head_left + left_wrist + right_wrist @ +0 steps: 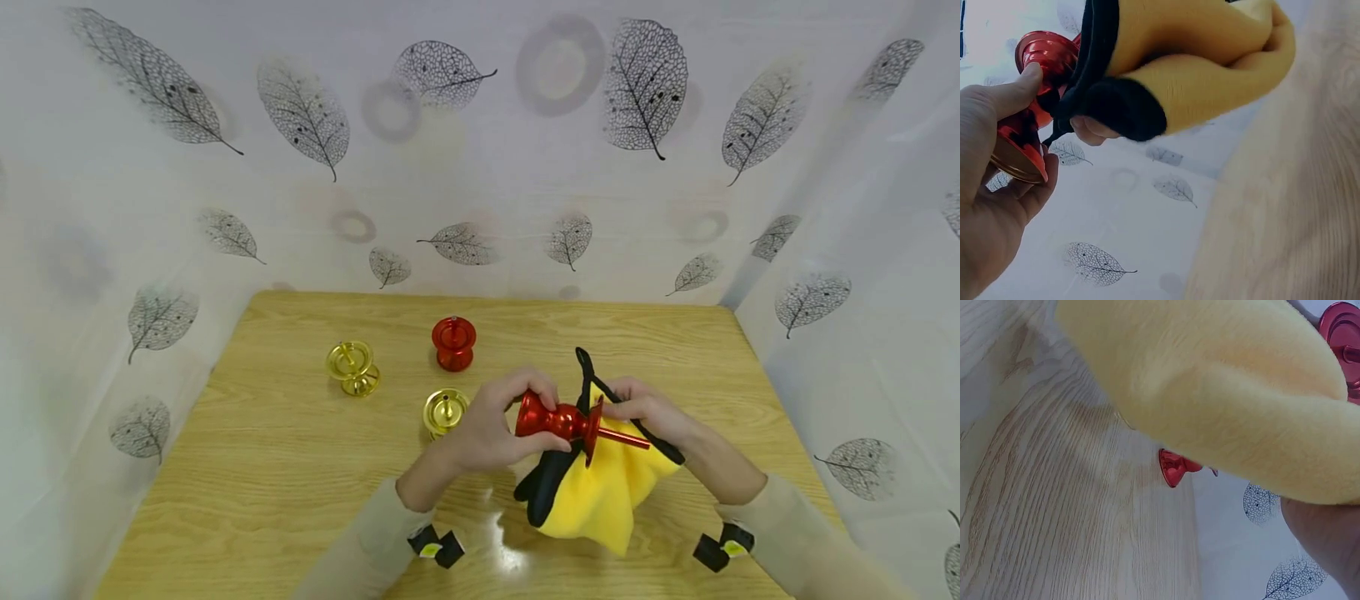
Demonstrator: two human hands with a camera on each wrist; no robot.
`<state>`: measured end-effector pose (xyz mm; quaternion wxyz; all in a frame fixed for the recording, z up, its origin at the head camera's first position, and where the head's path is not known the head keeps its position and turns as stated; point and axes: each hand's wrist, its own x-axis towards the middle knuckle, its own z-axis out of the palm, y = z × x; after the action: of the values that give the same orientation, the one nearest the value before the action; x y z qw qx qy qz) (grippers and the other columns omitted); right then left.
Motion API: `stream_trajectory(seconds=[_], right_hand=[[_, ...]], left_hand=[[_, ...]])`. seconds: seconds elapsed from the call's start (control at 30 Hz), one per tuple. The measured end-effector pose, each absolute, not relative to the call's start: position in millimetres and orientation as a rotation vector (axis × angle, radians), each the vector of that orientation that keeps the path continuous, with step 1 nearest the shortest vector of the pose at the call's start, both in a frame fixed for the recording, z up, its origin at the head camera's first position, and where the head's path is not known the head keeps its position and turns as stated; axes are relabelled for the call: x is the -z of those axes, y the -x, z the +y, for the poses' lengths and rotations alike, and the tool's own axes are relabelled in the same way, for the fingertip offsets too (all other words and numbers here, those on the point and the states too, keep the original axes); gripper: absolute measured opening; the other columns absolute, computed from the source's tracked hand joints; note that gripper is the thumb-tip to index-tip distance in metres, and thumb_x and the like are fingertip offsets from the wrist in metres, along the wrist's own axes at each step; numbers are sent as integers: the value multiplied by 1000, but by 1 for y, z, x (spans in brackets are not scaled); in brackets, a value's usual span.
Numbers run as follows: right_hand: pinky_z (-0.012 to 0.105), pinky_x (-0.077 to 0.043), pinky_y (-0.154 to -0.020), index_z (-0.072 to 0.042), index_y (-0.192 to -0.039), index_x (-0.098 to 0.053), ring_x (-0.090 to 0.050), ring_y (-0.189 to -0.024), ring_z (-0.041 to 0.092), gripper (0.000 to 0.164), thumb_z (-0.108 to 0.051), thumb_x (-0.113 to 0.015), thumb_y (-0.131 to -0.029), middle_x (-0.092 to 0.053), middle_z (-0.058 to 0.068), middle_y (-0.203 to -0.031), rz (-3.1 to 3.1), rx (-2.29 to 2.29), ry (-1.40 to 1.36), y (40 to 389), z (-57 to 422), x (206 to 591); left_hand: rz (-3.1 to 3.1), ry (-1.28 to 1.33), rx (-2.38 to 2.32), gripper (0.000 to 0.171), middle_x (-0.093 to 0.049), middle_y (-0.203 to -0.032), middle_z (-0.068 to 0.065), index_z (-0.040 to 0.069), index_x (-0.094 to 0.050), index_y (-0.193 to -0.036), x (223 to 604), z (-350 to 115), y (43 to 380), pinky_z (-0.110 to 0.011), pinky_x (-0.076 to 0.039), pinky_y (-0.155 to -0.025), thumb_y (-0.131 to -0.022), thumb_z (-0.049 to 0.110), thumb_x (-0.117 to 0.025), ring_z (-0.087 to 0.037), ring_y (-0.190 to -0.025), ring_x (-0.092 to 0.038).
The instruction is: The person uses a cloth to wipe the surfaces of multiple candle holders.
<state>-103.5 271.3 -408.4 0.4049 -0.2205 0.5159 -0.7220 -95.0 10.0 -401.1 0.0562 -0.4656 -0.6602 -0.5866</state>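
Note:
My left hand point(487, 425) grips a shiny red candle holder point(551, 421) round its flared foot and waist. The holder lies tilted on its side above the table, its dish and long thin pin pointing right. With my right hand point(663, 412) I hold a yellow cloth point(611, 500) with black trim close against the dish, and its lower part hangs down. In the left wrist view, thumb and fingers curl round the red holder point(1044, 53), and the cloth's rolled black edge overlaps its middle. The cloth point(1210, 412) fills much of the right wrist view and hides most of the right fingers.
Another red candle holder point(453, 343) stands upright toward the back of the wooden table point(300, 483). A gold candle holder point(352, 367) stands to its left. A second gold one point(444, 410) is right beside my left hand. A leaf-patterned white curtain point(480, 183) encloses the table.

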Motion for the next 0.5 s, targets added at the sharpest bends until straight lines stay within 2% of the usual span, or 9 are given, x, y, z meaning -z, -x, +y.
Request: stream_trajectory(seconds=[0.13, 0.23, 0.3, 0.4, 0.5], right_hand=[[23, -59, -72, -8, -103, -65, -73, -82, 12, 41, 3, -26, -102, -72, -1, -94, 1199, 1854, 525, 103, 272, 407], [22, -59, -66, -6, -99, -64, -73, -77, 11, 36, 3, -30, -102, -72, -1, -89, 1357, 1853, 548, 102, 275, 402], [17, -56, -63, -4, -98, -64, -68, -70, 4, 29, 2, -36, -102, -68, -5, -82, 1604, 1808, 639, 100, 277, 396], [19, -55, -67, -2, -104, -67, -66, -76, 2, 23, 4, -46, -98, -70, -5, -89, 2045, 1649, 840, 96, 275, 387], [14, -48, -62, -3, -113, -67, -53, -69, -8, 29, 11, -50, -93, -72, -2, -99, 2296, 1526, 1056, 90, 271, 380]], left_hand=[[-1998, 1450, 1786, 42, -59, -95, -13, 2, -53, -94, 394, 8, 92, -22, -57, -79, -67, -1, -85, -20, -88, -57], [-2041, 1467, 1792, 40, -60, -97, -10, 3, -55, -97, 399, 9, 93, -20, -57, -79, -70, 2, -85, -17, -90, -58], [-2089, 1468, 1775, 39, -61, -97, -7, 6, -56, -98, 405, 10, 95, -18, -56, -78, -72, 6, -84, -13, -90, -58], [-2164, 1445, 1779, 36, -62, -98, -3, 9, -57, -99, 411, 10, 96, -18, -56, -77, -74, 12, -84, -9, -90, -59], [-2218, 1395, 1809, 36, -63, -99, -2, 12, -58, -100, 412, 9, 96, -19, -57, -77, -75, 15, -83, -7, -90, -60]])
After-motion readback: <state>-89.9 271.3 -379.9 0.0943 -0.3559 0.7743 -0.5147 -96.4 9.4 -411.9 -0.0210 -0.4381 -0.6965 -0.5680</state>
